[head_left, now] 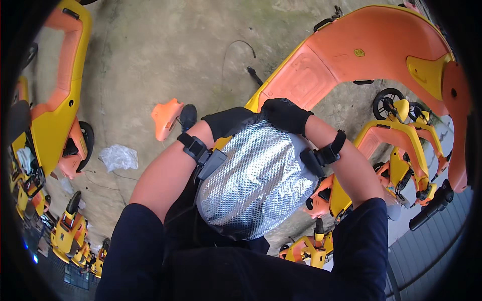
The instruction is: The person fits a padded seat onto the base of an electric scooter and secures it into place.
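- The left hand [228, 122], in a black glove, lies on the upper left edge of a silver quilted cover [256, 183]; its fingers are curled over that edge and grip it
- The right hand [285, 114], also gloved in black, sits at the top of the same cover, fingers bent and clenched on its upper edge, touching the orange panel behind
- Both hands are close together, nearly touching at the top of the cover
- The silver cover is rounded, with a diamond-patterned shiny surface, and hangs between the two forearms in front of the person's dark clothing
- A black strap with a small black box is on each wrist: the left strap [195, 147] and the right strap [329, 153]
- Just behind the hands stands a large orange and yellow scooter body [371, 55], tilted, with its curved orange panel facing the person
- A loose orange part [166, 118] lies on the concrete floor [165, 50] to the left of the left hand, beside a black shoe [188, 116]
- A crumpled clear plastic bag [118, 157] lies on the floor further left
- More yellow and orange scooter bodies [60, 105] stand at the left and at the right
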